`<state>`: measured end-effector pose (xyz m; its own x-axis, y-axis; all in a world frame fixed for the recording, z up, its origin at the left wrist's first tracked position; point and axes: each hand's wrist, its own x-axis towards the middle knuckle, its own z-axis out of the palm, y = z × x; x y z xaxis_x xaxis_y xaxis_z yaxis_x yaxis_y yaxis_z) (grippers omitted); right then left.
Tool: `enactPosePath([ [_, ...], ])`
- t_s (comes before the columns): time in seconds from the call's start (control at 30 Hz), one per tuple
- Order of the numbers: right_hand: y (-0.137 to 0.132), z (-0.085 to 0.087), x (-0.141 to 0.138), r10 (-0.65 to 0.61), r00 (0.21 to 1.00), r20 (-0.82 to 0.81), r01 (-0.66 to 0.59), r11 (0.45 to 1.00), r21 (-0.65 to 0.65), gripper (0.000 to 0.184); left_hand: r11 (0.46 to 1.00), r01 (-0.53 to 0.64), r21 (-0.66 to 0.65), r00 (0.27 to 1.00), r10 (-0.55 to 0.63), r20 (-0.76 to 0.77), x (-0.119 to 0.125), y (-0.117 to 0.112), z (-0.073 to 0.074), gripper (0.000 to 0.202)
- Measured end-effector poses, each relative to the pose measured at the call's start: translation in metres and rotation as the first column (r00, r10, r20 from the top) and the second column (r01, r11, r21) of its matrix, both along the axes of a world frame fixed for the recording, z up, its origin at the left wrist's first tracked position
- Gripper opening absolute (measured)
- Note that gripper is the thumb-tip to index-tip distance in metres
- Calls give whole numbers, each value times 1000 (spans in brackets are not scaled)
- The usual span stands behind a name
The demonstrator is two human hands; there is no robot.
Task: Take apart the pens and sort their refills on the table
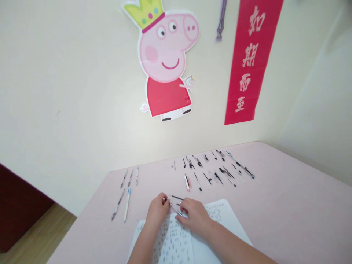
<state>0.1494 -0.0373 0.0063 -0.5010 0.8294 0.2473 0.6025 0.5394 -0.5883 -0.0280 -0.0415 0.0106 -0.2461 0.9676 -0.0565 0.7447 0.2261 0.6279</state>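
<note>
Above an open notebook [206,251] with handwriting on its pages, my two hands are close together. My left hand [158,208] is closed, its thumb and fingers pinching a slim pen part [175,209] with a dark end. That part slants down to the right, where the curled thumb and fingers of my right hand [194,217] close around its other end; the exact contact is too small to make out. Just beyond the fingers, a thin black pen piece [177,197] lies on the table. Another short dark piece [178,204] is beside my right fingertips.
Several whole pens [127,205] lie at the left of the pink table [288,209]. Rows of taken-apart pens [217,178], with caps, refills and barrels, spread across the back. Behind the table, a pig cutout [169,95] and red banner [251,62] hang on the wall.
</note>
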Motion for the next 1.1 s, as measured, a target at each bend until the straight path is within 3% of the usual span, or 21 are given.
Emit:
enactPosePath([
  [0.17,-1,1,0,16,995,98,-16,1000,3,8,998,-26,-62,999,23,-48,-5,-2,6,11],
  [0.47,1,0,-2,1,986,168,10,998,-63,8,986,24,-166,969,-64,-238,-5,-5,14,10],
  [0.83,2,7,2,-140,990,23,140,990,6,16,990,64,-129,976,-90,-201,7,-7,17,15],
  [0.97,6,2,3,-173,984,50,173,985,1,25,985,88,-151,982,-111,-155,12,-8,14,18],
  [1.1,7,1,4,-157,983,93,159,987,-20,20,990,88,-108,984,-104,-145,16,-7,9,23],
])
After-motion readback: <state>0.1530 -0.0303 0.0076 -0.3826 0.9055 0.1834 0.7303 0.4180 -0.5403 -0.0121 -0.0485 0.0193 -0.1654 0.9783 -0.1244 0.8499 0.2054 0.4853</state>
